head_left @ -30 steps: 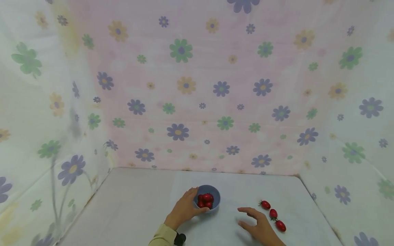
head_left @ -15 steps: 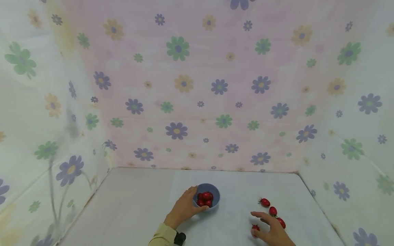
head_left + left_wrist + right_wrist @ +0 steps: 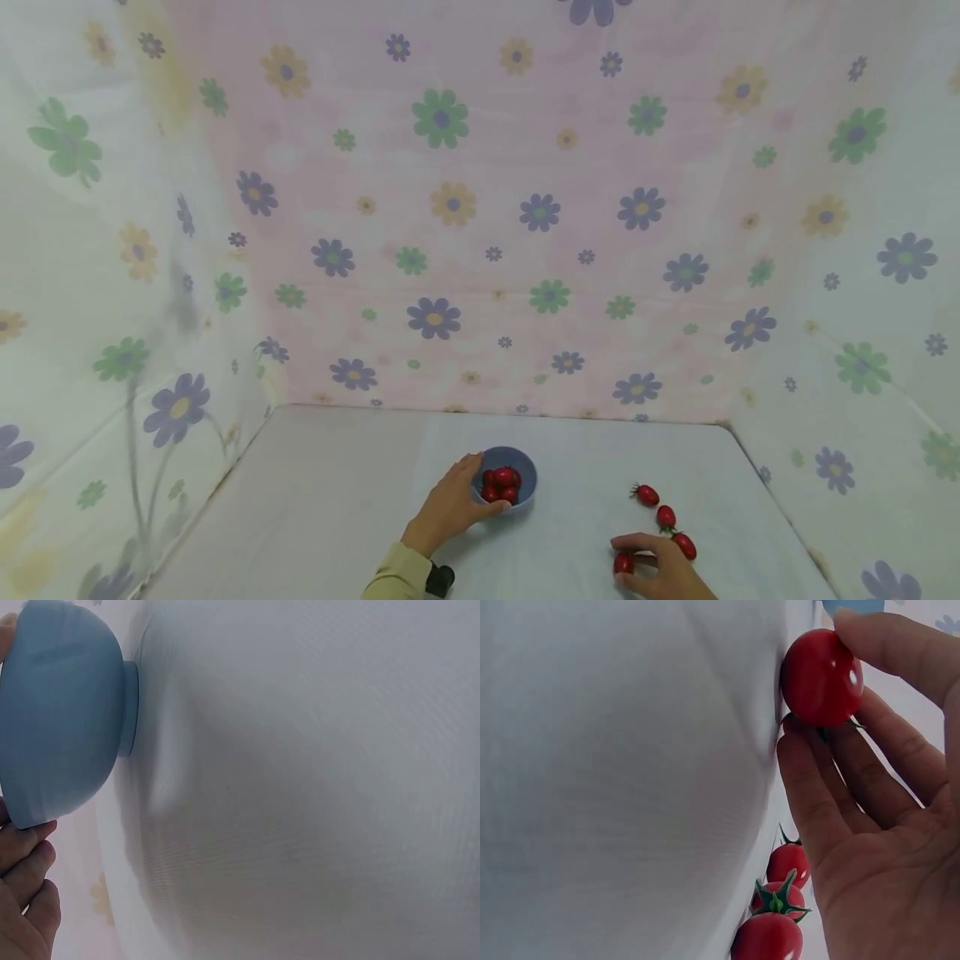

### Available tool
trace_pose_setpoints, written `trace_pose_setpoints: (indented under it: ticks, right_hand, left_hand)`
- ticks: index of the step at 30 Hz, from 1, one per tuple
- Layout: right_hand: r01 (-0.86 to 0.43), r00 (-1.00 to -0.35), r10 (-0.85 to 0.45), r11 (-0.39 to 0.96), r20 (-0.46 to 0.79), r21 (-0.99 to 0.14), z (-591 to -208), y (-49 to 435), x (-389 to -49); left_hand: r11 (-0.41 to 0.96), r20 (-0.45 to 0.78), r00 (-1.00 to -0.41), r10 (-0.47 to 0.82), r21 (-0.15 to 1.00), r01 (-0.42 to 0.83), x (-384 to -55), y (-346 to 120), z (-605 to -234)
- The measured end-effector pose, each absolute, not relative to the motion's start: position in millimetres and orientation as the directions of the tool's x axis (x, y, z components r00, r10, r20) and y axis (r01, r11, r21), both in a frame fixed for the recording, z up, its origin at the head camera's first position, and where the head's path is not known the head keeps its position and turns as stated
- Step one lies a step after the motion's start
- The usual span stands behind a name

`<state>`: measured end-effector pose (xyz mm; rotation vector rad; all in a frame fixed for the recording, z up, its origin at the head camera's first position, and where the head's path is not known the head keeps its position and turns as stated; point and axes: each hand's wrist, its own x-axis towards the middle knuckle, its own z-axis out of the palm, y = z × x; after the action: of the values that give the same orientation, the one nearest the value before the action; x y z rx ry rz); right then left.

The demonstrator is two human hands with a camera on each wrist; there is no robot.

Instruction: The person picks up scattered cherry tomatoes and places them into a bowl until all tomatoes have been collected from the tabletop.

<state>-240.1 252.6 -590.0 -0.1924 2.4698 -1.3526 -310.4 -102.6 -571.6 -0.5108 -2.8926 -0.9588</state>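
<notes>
My left hand (image 3: 447, 507) holds a small blue bowl (image 3: 527, 477) by its near left side, thumb at the front rim and fingers around the far side. Several red cherry tomatoes (image 3: 502, 478) lie inside it. In the left wrist view the bowl (image 3: 60, 712) stands on its foot on the white surface, its contents hidden. At the lower right, my right hand (image 3: 663, 568) pinches a single cherry tomato (image 3: 623, 563) between thumb and fingers. The right wrist view shows that tomato (image 3: 822, 679) right at the tabletop, green stem end toward the fingers.
Three more cherry tomatoes lie in a slanting line beyond my right hand: a far one (image 3: 646, 495), a middle one (image 3: 666, 517) and a near one (image 3: 684, 547). Flower-printed cloth walls (image 3: 487, 283) enclose the white table (image 3: 337, 492) at the back and sides.
My right hand has moved right and toward me, away from the bowl's side, and its fingers have closed on a cherry tomato. The left hand and bowl have stayed in place.
</notes>
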Motion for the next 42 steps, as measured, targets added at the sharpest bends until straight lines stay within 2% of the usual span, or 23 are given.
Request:
trace_pose_setpoints:
  ticks: [13, 27, 42]
  right_hand:
    - [-0.009, -0.934, -0.307, 0.531, -0.182, -0.847, -595, 261, -241]
    - [-0.009, -0.921, -0.354, 0.43, -0.159, -0.903, -593, 260, -241]
    - [0.028, -0.933, -0.323, 0.374, -0.158, -0.927, -586, 238, -242]
  left_hand:
    - [0.768, 0.12, -0.95, 0.288, 0.564, 0.304, -311, -102, -569]
    - [0.764, 0.127, -0.95, 0.286, 0.568, 0.306, -311, -101, -568]
    - [0.775, 0.124, -0.951, 0.284, 0.555, 0.304, -312, -102, -571]
